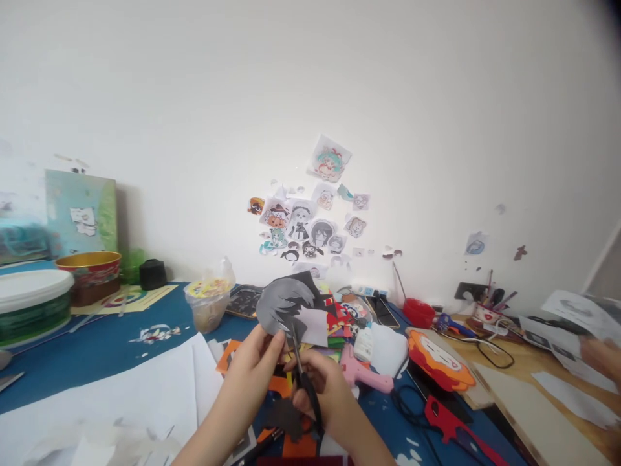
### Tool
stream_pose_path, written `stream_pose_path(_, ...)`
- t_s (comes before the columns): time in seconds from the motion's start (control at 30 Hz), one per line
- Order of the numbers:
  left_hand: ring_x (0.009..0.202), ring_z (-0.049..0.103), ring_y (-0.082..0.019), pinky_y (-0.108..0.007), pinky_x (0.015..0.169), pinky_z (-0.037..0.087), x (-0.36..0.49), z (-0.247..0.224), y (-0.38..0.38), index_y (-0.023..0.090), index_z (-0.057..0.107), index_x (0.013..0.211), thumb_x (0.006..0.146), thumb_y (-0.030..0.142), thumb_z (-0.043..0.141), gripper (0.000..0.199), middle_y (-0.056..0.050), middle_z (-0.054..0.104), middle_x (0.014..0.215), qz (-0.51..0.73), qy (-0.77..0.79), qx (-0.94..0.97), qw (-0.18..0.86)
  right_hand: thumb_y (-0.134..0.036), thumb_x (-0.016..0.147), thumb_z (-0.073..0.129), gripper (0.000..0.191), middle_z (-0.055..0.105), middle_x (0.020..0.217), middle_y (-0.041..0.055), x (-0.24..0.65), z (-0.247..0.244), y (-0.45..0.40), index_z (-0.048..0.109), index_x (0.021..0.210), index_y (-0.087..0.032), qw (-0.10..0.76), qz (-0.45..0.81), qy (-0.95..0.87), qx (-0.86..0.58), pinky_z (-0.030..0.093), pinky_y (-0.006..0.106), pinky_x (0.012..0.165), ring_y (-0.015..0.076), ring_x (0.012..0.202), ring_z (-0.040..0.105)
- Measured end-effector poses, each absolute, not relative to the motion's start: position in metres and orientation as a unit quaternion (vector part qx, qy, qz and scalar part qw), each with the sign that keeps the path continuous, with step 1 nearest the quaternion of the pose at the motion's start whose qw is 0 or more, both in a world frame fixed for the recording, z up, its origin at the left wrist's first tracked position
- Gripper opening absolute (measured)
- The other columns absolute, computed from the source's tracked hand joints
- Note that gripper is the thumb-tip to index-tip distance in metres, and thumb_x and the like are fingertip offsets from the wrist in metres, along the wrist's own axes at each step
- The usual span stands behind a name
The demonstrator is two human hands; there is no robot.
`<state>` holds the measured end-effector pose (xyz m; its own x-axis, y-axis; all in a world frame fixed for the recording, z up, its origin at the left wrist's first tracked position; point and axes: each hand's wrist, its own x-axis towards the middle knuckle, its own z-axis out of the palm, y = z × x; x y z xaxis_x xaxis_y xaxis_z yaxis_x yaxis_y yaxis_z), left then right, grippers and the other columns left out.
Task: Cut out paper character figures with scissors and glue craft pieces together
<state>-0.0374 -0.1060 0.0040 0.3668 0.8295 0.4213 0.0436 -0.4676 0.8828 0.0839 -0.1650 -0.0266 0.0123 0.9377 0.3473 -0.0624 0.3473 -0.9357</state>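
Note:
My left hand (pixel 259 356) pinches the lower edge of a grey paper cutout (pixel 284 301) with jagged, hair-like points, backed by darker paper. In my right hand (pixel 323 382) is a pair of black-handled scissors (pixel 305 382), with the fingers through the loops. The blades point up at the lower edge of the cutout, close to my left thumb. Whether the blades are parted I cannot tell. A dark grey paper scrap (pixel 286 417) lies below my hands, among orange paper pieces.
A pink glue gun (pixel 363 372) and a white bottle (pixel 363 343) lie right of my hands. Further right are an orange-edged cutout (pixel 439 359) and red cutout (pixel 458 427). White sheets (pixel 145 382) and a plastic cup (pixel 207 304) are left. Another person's hand (pixel 601 356) holds paper at far right.

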Motion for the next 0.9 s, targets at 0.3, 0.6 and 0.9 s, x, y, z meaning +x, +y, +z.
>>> stream_pose_path(0.3, 0.073, 0.055, -0.021, -0.031, 0.065, 0.041, -0.042, 0.005, -0.106, 0.021, 0.049, 0.081, 0.083, 0.037, 0.034, 0.022, -0.002, 0.059, 0.076, 0.391, 0.317, 0.799, 0.328, -0.047, 0.055, 0.073, 0.052, 0.050, 0.069, -0.0018, 0.095, -0.019, -0.174, 0.056, 0.093, -0.015, 0.523, 0.432, -0.594, -0.432, 0.034, 0.019, 0.051, 0.0081, 0.056, 0.043)
stream_pose_path(0.6, 0.079, 0.057, -0.022, -0.029, 0.068, 0.043, -0.048, 0.009, -0.103, 0.021, 0.052, 0.083, 0.083, 0.033, 0.032, 0.023, -0.005, 0.063, 0.087, 0.368, 0.307, 0.824, 0.302, -0.029, 0.057, 0.075, 0.040, 0.051, 0.066, -0.0029, 0.105, -0.023, -0.171, 0.059, 0.091, -0.016, 0.504, 0.430, -0.595, -0.455, 0.032, 0.017, 0.048, 0.0075, 0.056, 0.042)
stream_pose_path(0.9, 0.073, 0.057, -0.022, -0.029, 0.064, 0.041, -0.049, 0.013, -0.105, 0.021, 0.051, 0.078, 0.081, 0.032, 0.031, 0.023, -0.004, 0.061, 0.076, 0.361, 0.350, 0.832, 0.234, -0.030, 0.053, 0.077, 0.043, 0.053, 0.064, -0.0027, 0.102, -0.020, -0.172, 0.061, 0.091, -0.016, 0.495, 0.451, -0.586, -0.456, 0.036, 0.019, 0.049, 0.0088, 0.054, 0.046)
